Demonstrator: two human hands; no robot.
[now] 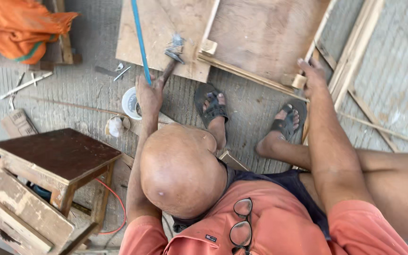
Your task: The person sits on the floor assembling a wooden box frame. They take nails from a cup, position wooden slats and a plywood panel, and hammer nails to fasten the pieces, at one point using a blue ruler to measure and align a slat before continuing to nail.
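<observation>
Neither of my hands is in view. Below me a person in an orange shirt (279,226) sits bent forward and is seen from above. The person's hand on the left (149,94) grips a hammer (173,57), whose head is over a plywood sheet (166,28) beside a small cluster of nails (176,41). A thin blue rod (140,42) crosses that sheet past the same hand. The other hand (311,73) rests on a small wooden block (299,81) on a wooden frame panel (260,33). Both feet wear black sandals (212,106).
A dark-topped wooden stool (55,156) stands at the left with a red wire (115,208) under it. A white tub (130,103) sits near the hammer hand. Orange cloth (17,26) lies at the top left. Thin wood strips (355,52) lie at the right. Glasses (242,222) hang on the shirt.
</observation>
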